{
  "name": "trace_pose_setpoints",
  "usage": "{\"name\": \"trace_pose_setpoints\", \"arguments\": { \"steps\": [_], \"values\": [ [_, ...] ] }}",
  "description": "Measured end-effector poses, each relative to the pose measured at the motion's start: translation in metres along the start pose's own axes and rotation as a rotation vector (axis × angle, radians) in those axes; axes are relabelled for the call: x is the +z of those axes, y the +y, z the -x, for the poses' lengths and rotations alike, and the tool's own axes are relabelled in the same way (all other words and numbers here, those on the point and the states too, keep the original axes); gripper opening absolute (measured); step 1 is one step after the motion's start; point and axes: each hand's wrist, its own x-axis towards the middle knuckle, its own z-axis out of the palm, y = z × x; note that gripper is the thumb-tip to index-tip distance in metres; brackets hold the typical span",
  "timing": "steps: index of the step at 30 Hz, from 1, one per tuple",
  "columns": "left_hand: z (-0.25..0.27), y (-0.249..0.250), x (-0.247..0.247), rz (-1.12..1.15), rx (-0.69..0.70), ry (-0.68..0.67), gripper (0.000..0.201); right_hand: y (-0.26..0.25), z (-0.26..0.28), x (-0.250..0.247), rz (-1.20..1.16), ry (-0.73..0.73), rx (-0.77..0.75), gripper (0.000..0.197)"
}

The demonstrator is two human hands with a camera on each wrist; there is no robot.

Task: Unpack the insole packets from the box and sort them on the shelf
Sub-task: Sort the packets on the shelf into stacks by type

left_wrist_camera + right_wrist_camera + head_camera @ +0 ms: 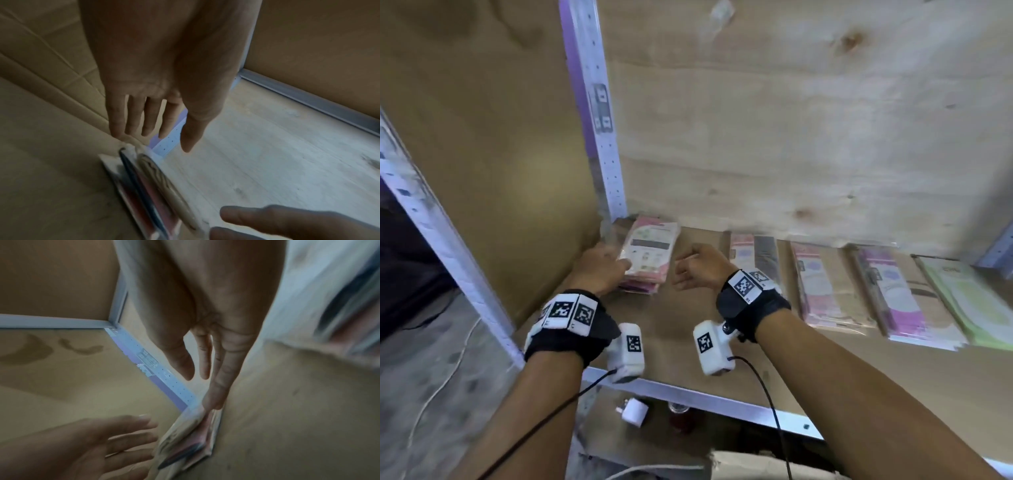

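Packet stack (649, 253) in shelf (688, 349) corner, left hand (599, 267) and right hand (697, 265) fingers released alongside.

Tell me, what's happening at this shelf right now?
A person is sorting insole packets on a wooden shelf. Both hands are open on either side of a small stack of pink packets in the left corner: left hand against it, right hand just beside it. More packets lie in a row to the right.
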Motion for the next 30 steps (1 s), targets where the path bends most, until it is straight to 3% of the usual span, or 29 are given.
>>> {"name": "trace_pose_setpoints", "arguments": {
  "steps": [2,5,8,9,11,14,16,19,24,25,27,30],
  "values": [
    [0.001,0.0,0.002,0.048,0.021,-0.011,0.038,0.004,-0.01,0.015,-0.03,0.023,0.004,0.026],
    [0.001,-0.002,0.004,0.069,0.05,0.002,0.038,0.013,-0.019,0.029,-0.16,0.068,0.042,0.02],
    [0.0,-0.001,0.005,0.131,0.02,0.009,0.02,0.02,-0.018,0.025,-0.172,0.096,0.064,0.005],
    [0.001,-0.002,0.006,0.15,0.006,-0.002,0.011,0.021,-0.016,0.021,-0.163,0.094,0.078,0.014],
    [0.002,-0.004,0.005,0.188,-0.034,-0.027,0.016,0.022,-0.01,0.012,-0.166,0.079,0.097,0.03],
    [0.003,-0.002,0.006,0.2,-0.036,0.015,0.01,0.013,0.006,-0.002,-0.181,0.053,0.045,0.019],
    [0.003,0.005,0.009,0.287,0.0,0.036,0.018,0.005,0.019,-0.012,-0.17,0.07,-0.015,0.012],
    [0.009,0.027,0.011,0.78,-0.025,-0.074,0.023,-0.006,0.04,-0.028,-0.099,0.134,-0.181,0.021],
    [0.02,0.06,0.017,1.227,-0.026,-0.264,0.081,-0.016,0.086,-0.062,0.389,0.263,-0.548,0.028],
    [0.022,0.067,0.021,1.278,-0.01,-0.277,0.077,-0.015,0.095,-0.069,0.509,0.286,-0.587,0.031],
    [0.027,0.078,0.031,1.33,0.002,-0.259,0.048,-0.01,0.109,-0.084,0.661,0.274,-0.592,0.038],
    [0.034,0.093,0.053,1.209,-0.022,-0.231,0.015,0.006,0.126,-0.112,0.601,0.169,-0.498,0.038]
  ]
}}
